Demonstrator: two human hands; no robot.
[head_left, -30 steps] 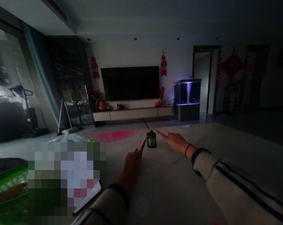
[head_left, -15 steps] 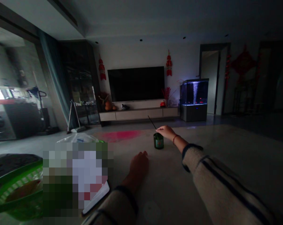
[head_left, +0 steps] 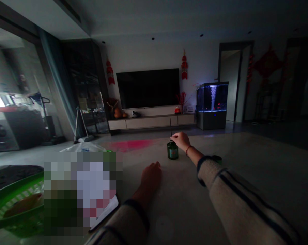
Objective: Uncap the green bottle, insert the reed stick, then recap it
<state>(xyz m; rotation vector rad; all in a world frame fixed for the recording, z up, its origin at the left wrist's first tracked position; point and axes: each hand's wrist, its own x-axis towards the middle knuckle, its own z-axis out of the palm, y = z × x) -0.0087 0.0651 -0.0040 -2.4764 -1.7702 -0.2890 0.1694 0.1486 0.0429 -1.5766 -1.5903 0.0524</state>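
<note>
My right hand (head_left: 181,141) pinches a thin dark diffuser reed (head_left: 170,127) at the mouth of a small dark green glass bottle (head_left: 172,150) with a label. The reed stands nearly upright, and its lower end is hidden by my fingers and the bottle neck. Nearer to me, my left hand (head_left: 151,175) rests on the pale tabletop (head_left: 184,197) with its fingers curled in and nothing visible in them. It is apart from the bottle. Partly behind my right sleeve is a small dark green object (head_left: 217,159), too hidden to name.
To the left are a green plastic basket (head_left: 21,221), a clear plastic bag (head_left: 82,147) and a blurred-out area over a white-edged item (head_left: 105,211). A pinkish-red patch (head_left: 131,145) marks the table's far side. Beyond stand a TV (head_left: 147,89) and a lit fish tank (head_left: 212,98).
The reed has swung from leaning left to nearly upright, with my right hand still at the bottle mouth. The green object by my right sleeve has come into view. My left hand stays put.
</note>
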